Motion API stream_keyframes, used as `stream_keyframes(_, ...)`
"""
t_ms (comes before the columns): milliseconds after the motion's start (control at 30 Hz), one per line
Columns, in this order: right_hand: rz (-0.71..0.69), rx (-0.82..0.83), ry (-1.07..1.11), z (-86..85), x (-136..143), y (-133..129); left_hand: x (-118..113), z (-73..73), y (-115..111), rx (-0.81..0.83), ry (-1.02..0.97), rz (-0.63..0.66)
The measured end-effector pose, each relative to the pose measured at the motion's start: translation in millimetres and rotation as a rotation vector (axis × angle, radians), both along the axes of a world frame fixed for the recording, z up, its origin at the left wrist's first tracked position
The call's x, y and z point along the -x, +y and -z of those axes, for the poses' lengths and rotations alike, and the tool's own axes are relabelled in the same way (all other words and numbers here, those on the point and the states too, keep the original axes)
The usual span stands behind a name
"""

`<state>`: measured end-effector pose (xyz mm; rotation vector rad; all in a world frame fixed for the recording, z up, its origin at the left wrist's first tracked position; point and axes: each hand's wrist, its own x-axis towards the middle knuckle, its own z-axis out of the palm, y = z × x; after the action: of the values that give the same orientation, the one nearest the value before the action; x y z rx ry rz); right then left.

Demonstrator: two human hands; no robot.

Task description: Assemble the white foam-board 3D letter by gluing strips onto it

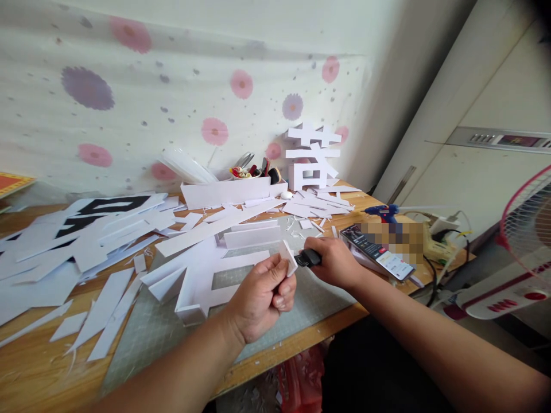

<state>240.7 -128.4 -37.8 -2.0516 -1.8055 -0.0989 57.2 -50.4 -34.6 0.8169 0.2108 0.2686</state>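
Note:
My left hand pinches a small white foam board piece, raised above the grey cutting mat. Closed around a black utility knife, my right hand brings its tip against or very near the right edge of that piece; exact contact is unclear. Behind my left hand a partly walled white foam board character lies on the mat. Its strips stand upright along some edges, and my left hand and forearm hide part of it.
White offcuts cover the table's left side. Behind stand a white tool box and a finished white character. To the right are a blue glue gun, a phone, cables and a fan.

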Motion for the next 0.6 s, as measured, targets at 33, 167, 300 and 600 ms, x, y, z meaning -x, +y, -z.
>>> stream_keyframes(33,0.002,-0.003,0.002,0.3,-0.4,0.4,0.1,-0.2,-0.3,-0.002,0.0,0.003)
stream_keyframes(167,0.025,-0.008,0.004,0.7,-1.5,1.8,0.3,-1.1,-2.1,-0.011,-0.004,0.024)
stream_keyframes(300,0.038,0.015,0.013,-0.3,-1.7,2.4,0.3,-0.9,-2.8,-0.021,-0.006,0.042)
stream_keyframes(600,0.18,0.03,0.049,6.4,-8.8,10.3,2.3,1.2,-11.2,-0.042,0.021,0.108)
